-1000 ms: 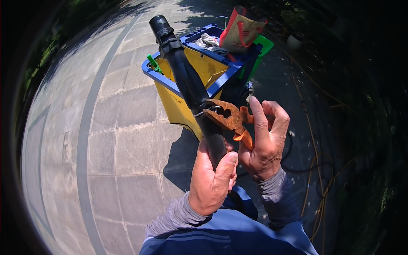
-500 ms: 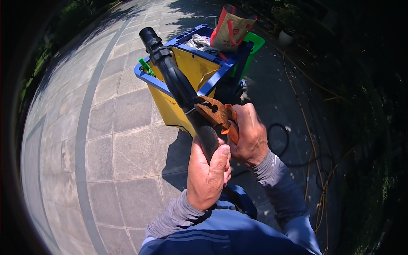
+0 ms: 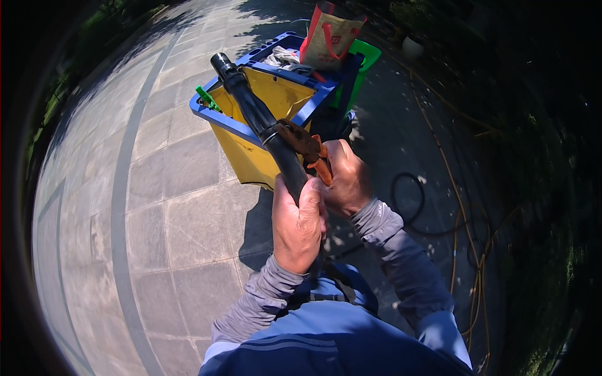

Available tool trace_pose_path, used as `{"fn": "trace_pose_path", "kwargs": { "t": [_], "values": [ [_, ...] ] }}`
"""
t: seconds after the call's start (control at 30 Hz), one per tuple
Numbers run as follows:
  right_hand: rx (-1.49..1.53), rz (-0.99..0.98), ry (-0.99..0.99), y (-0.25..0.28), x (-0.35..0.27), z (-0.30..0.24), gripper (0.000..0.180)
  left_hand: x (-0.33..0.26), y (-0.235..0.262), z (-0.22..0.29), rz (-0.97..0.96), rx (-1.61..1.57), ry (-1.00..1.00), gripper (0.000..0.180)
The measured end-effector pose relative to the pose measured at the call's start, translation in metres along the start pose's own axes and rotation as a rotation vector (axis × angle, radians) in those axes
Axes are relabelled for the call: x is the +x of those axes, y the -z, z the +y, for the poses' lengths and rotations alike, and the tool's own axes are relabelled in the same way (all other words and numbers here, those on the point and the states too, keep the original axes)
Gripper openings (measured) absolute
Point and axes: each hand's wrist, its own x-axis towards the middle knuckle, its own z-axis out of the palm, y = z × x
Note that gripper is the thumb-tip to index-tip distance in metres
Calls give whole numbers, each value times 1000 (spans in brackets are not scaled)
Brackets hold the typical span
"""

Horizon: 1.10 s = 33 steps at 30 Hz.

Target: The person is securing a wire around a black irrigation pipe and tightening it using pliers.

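My left hand (image 3: 297, 222) is wrapped round a black hose (image 3: 252, 111), which slants up and away to the left. A black coupling (image 3: 224, 69) forms its far end. My right hand (image 3: 347, 180) is closed round the orange handles of rusty pliers (image 3: 301, 143). The jaws meet the hose at a thin wire band (image 3: 269, 136) wound about it, just beyond my left hand. Whether the jaws bite on the wire cannot be made out.
Ahead stands a cleaning cart with a blue frame (image 3: 233, 127) and a yellow bag (image 3: 238, 156). On it are a paper-like carry bag (image 3: 326, 47), pale rags (image 3: 283, 59) and a green bin (image 3: 360, 62). Yellow and black hoses (image 3: 456, 188) lie along the right on stone paving (image 3: 188, 225).
Both hands have shifted a little left, carrying the hose and pliers along. The pliers are turned, with their jaws seen more edge-on, and the right hand has rolled with them.
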Motion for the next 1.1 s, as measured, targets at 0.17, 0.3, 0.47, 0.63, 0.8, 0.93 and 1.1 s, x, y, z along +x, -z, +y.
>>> {"fn": "trace_pose_path", "kwargs": {
  "t": [0.17, 0.3, 0.47, 0.63, 0.8, 0.93, 1.1],
  "values": [
    [11, -37, -50, -7, -6, 5, 32, 7, 5, -7, -2, 14, 35, 24],
    [-138, -92, -81, 2, -3, -3, 36, 10, 13, -5, -46, -124, 136, 29],
    [-76, -95, 44, 4, -10, -3, 73, 0, 22, 6, -78, -292, 199, 37],
    [-109, -52, 11, 9, -22, -30, 79, -7, 34, 0, -111, -376, 250, 53],
    [363, -224, -323, 2, -50, -25, 48, -7, 40, 16, -73, -339, 182, 62],
    [1220, -577, -779, 7, -68, -49, 38, -5, 47, 21, -176, -521, 139, 61],
    [1267, -587, -556, -2, -86, -47, 50, 4, 48, 28, -108, -575, 31, 59]
  ]
}}
